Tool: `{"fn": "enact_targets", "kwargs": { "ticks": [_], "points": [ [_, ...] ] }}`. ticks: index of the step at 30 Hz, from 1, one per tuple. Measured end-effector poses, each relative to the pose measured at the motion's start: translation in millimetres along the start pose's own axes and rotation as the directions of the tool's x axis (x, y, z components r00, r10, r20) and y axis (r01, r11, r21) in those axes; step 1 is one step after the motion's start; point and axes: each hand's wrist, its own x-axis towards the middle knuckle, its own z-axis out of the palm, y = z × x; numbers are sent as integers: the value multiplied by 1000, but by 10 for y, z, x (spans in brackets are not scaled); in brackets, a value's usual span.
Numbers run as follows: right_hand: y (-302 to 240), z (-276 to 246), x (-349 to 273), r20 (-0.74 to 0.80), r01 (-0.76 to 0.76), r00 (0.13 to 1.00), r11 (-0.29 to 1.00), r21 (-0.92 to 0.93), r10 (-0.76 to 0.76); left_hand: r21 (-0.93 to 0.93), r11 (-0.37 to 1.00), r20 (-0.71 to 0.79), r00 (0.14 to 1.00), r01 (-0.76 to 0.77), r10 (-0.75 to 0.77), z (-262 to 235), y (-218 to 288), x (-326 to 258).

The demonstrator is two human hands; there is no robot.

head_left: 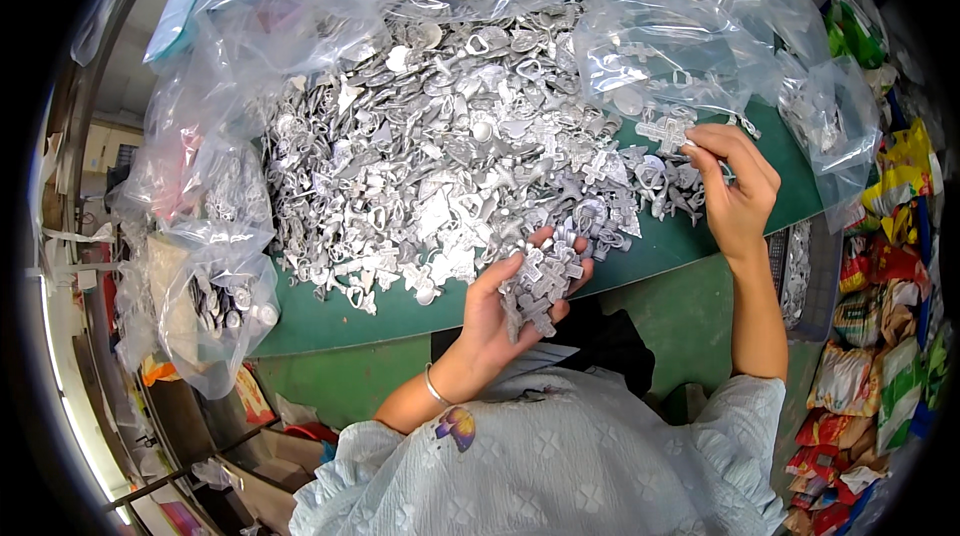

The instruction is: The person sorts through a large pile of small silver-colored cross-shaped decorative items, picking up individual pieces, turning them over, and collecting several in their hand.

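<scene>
Clamped in the grip of the right hand [738, 186], between thumb and forefinger: a silver cross [662, 132], at the right flank of a big heap of silver metal pieces [430, 176] on the green desk [785, 141]. Pointing leftward from the fingers toward the heap, with its long axis roughly left to right; cannot tell which end counts as the top. Just below the cross, to the left of the same hand, a small cluster of loose pieces [668, 186].

Cupped in the left hand [488, 316], with fingers and thumb curled around: a handful of silver crosses [543, 281], stacked at mixed angles, slanting as a bunch from upper right to lower left. Held over the near edge of the desk, just in front of the heap.

Open for moving: a bare strip between heap and near edge at front left, a wider green patch between the two hands, a further bare area right of the right hand. Closed in along the far side by clear plastic sheeting [690, 26], at the left by a clear bag of pieces [225, 301], at the right by another clear bag [845, 151].
</scene>
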Motion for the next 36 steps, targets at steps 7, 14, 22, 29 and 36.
{"fn": "enact_targets", "kwargs": {
  "ticks": [7, 14, 22, 29, 36],
  "points": [
    [94, 27, 12, 225, -223, 952, 974, 50, 207, -19, 1000, 60, 998, 7, -6, -31, 6, -2],
    [-118, 86, -87, 476, -228, 879, 877, 422, 0, 15, 1000, -3, 1000, 4, -4, -12, 40, 12],
    [-285, 276, -172, 572, -151, 809, 892, 426, -137, 131, 991, -39, 999, -1, 7, 120, 48, 105],
    [-126, 251, -23, 387, -370, 884, 899, 234, 263, -57, 997, 68, 997, 52, -48, 10, 83, 191],
    [888, 539, 392, 243, -2, 943, 734, -679, 227, -209, 976, 115, 992, 67, -43, 8, 45, 195]
  ]
}}
